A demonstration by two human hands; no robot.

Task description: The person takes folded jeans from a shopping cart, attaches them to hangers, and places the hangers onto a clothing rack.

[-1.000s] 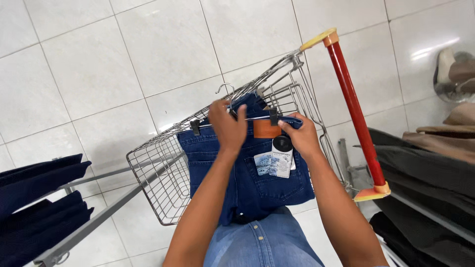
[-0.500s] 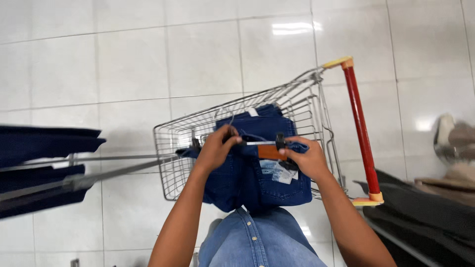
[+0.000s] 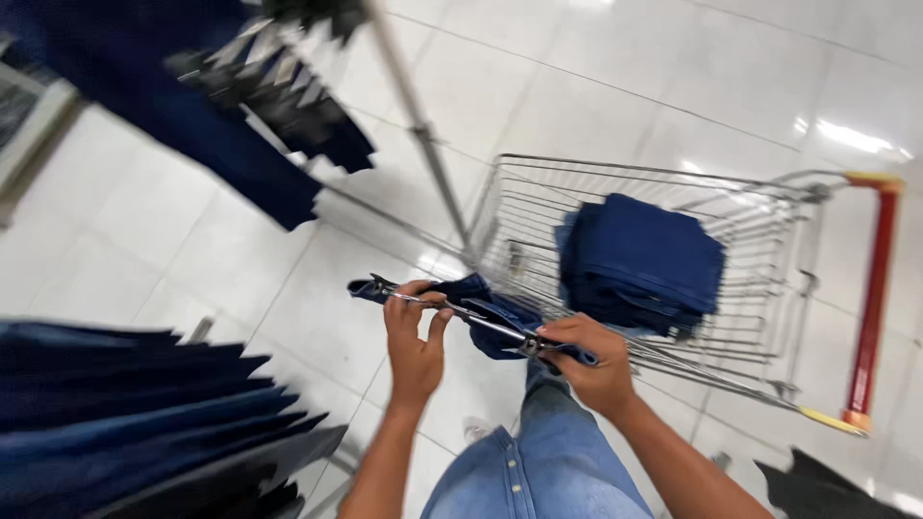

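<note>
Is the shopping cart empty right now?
No, a stack of folded dark blue jeans lies inside the wire shopping cart.

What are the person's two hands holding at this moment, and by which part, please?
Both hands grip a clip hanger carrying dark blue jeans: the left hand near one end of its bar, the right hand at the other.

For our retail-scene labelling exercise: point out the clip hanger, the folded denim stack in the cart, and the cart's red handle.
clip hanger (image 3: 481, 324), head view, on its metal bar between the hands.
folded denim stack (image 3: 642, 252), head view, top fold.
red handle (image 3: 870, 308), head view, middle of the bar.
</note>
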